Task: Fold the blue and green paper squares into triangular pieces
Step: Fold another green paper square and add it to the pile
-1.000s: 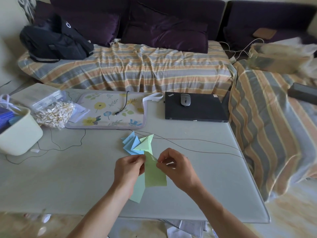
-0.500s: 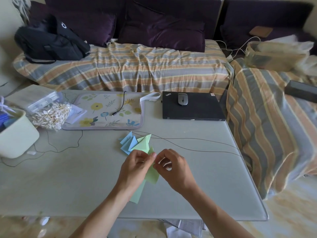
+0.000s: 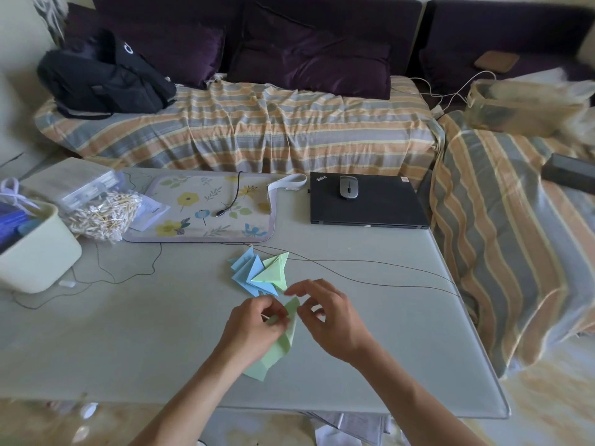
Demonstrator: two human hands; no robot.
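Left hand: the left hand (image 3: 254, 326) pinches the upper part of a green paper (image 3: 283, 341) between curled fingers, above the near middle of the table (image 3: 402, 333)
Right hand: the right hand (image 3: 328, 317) hovers just right of the paper's top tip, fingers loosely curled; whether they touch it cannot be told
Green paper: partly folded, lower corner trailing toward the table's near edge
Folded pieces: blue triangles (image 3: 246, 272) and green triangles (image 3: 273, 270) lie overlapped on the table just beyond the hands
Farther back: floral mat (image 3: 206, 207), closed laptop (image 3: 380, 204) carrying a mouse (image 3: 348, 187)
Left edge: pale bin (image 3: 38, 252)
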